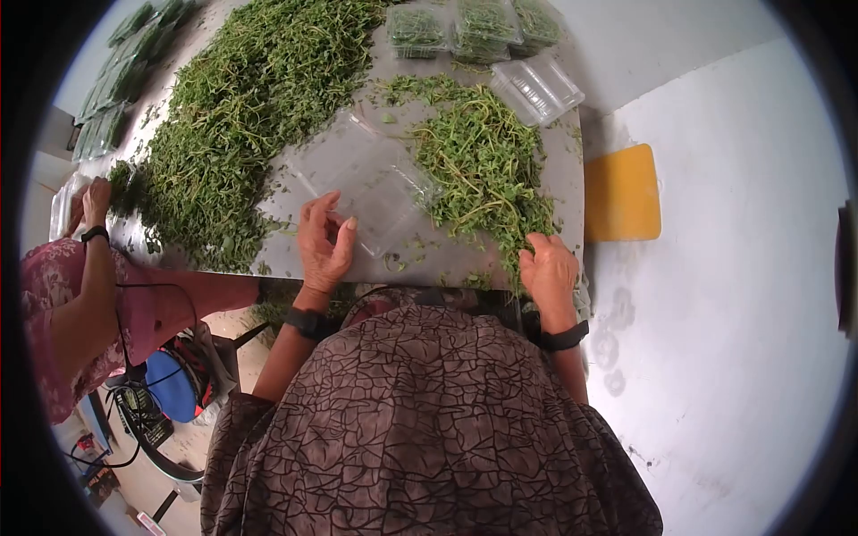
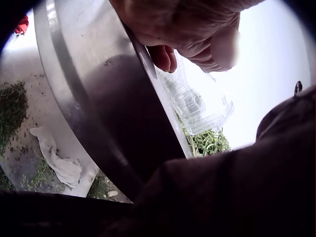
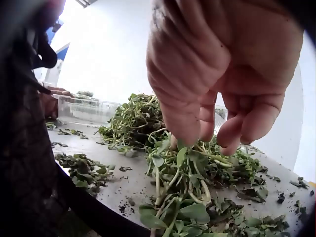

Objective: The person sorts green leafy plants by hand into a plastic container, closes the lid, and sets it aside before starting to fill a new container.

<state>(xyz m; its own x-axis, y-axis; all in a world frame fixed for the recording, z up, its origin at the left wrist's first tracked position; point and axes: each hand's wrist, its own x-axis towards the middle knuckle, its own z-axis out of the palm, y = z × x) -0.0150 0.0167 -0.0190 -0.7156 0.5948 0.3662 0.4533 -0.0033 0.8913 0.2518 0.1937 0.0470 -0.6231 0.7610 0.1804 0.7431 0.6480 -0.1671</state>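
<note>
An unfolded clear plastic container (image 1: 362,179) lies on the metal table, beside a small heap of green stems (image 1: 483,161). The left hand (image 1: 326,246) is over the container's near left edge, fingers loosely bent and thumb apart, gripping nothing visible; the left wrist view shows it above the clear plastic (image 2: 192,106). At the heap's near end, by the table edge, the right hand (image 1: 549,272) pinches some leafy stems (image 3: 182,173) between thumb and fingers; in the right wrist view the hand (image 3: 222,74) reaches down to them.
A large green heap (image 1: 259,98) covers the table's left part. Filled clear boxes (image 1: 418,31) and an empty one (image 1: 536,89) stand at the back. Another person's hand (image 1: 96,201) is at the far left. A yellow board (image 1: 623,192) is right of the table.
</note>
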